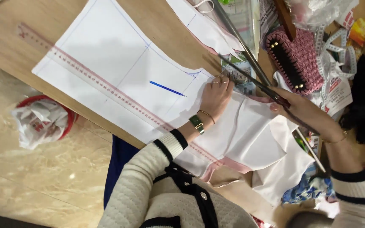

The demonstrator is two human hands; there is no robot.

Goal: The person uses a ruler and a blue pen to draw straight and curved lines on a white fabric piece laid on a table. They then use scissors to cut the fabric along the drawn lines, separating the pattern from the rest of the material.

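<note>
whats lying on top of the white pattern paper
On the white pattern paper lie a long clear ruler and a blue pen. The left hand presses down its edge. White fabric covers the right part, so anything beneath is hidden.

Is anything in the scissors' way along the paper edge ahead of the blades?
Nothing visible. The scissors in the right hand point along the paper edge; the left hand presses beside the blades, not across them.
</note>
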